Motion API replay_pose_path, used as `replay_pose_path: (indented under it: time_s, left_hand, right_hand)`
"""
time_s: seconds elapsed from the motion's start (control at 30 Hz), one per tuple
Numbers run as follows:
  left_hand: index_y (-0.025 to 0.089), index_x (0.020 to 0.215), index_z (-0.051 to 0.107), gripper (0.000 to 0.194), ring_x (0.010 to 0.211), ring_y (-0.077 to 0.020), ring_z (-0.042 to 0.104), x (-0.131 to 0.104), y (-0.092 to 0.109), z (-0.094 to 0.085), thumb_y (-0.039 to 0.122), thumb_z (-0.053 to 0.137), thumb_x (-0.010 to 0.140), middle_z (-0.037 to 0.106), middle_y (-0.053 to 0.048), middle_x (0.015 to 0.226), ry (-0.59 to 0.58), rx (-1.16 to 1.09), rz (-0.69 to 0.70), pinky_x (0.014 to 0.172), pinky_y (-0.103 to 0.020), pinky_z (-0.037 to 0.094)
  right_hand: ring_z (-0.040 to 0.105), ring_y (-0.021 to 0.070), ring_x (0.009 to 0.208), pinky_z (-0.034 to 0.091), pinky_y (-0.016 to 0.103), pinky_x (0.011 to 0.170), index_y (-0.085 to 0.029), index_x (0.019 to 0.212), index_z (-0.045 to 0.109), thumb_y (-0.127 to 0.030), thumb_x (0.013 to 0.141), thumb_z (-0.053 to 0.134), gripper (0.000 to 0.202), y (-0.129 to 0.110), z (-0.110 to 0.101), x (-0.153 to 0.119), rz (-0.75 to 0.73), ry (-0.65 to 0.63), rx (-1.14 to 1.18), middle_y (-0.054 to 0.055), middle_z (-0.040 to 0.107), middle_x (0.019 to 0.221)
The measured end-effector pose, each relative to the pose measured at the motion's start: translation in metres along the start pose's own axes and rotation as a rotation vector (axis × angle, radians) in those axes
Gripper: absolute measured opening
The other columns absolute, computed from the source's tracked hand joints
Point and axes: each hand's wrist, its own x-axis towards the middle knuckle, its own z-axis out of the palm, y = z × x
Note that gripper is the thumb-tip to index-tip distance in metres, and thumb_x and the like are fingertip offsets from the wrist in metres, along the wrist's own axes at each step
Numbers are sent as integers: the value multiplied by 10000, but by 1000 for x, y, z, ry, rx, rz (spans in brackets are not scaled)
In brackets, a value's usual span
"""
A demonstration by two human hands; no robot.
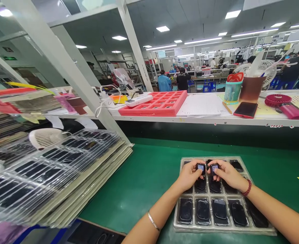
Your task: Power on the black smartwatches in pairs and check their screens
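Near tray (241, 228): lying flat on the green worktop (149, 176), holding dark oval pieces in rows of pockets, front row full.
Left hand (188, 174): clenching around a small black piece (201, 167), pinching it between thumb and fingers just above the far rows of the tray.
Right hand (227, 174): gripping a second small black piece (214, 167) the same way, almost touching the first.
Pointing: both held pieces facing up toward the camera, a pale label patch showing on each; long axis seeming to run away from the body, tilted up at the far end, though too small to tell surely.
Risk of dropping: judging by the fingertip hold, either piece possibly slipping and falling onto the pieces below, scratching them.
Risk of bumping: two pieces held so close possibly knocking together.
Risk of dragging: wrists hovering low over the front rows, possibly nudging pieces out of pockets or shifting the tray.
Left stack (62, 176): clear trays piled near the worktop edge, leaning slightly, well apart from both hands.
Far shelf: red tray (162, 103), papers, a phone (246, 109) and cups lying beyond.
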Motion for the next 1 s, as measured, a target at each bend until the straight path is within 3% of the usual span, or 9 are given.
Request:
replay_pose_path:
  time_s: [0.2,1.0]
  left_hand:
    - [128,996,572,266,572,-93,569,1,0,1,177,590,735,634,-36,794,0,-9,35,575,-225,481]
    - [134,1023,555,283,548,-89,585,3,-6,0,148,559,741,637,-51,831,7,24,29,504,-186,418]
  right_hand:
    - [570,103,585,471,238,528,-167,1046,523,-360,824,546,295,-1,0,0,-1,-5,-10,44,625,877]
    - [572,114,595,477,259,552,-164,1058,517,-342,827,531,292,0,1,-1,-22,-12,-74,60,633,895]
